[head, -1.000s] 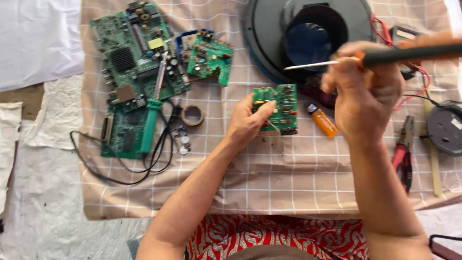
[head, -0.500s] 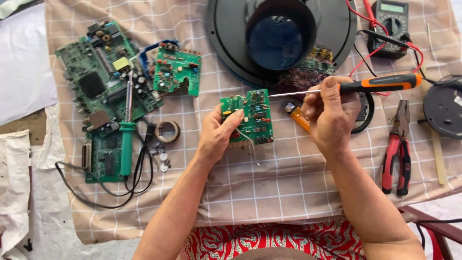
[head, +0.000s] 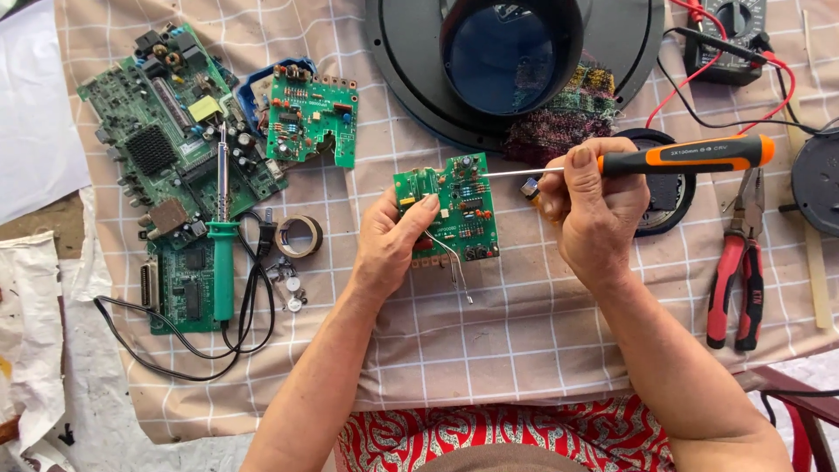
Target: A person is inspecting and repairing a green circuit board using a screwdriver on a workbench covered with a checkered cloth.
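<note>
My left hand [head: 391, 243] grips a small green circuit board [head: 454, 208] by its left edge, holding it over the checked cloth. Two thin metal leads hang from the board's lower side. My right hand [head: 596, 210] holds an orange-and-black screwdriver [head: 690, 156] sideways. Its thin shaft points left and its tip rests on the top of the board.
A large green board [head: 162, 140], a smaller green board [head: 310, 118] and a green soldering iron [head: 221, 245] with black cord lie left, beside a tape roll [head: 299, 236]. A round black speaker housing [head: 516, 61] sits behind. Red-handled pliers [head: 734, 271] and a multimeter [head: 725, 35] lie right.
The view has shifted, so everything sits further left and lower. My right hand lowered the screwdriver from above the table until its tip met the small board.
</note>
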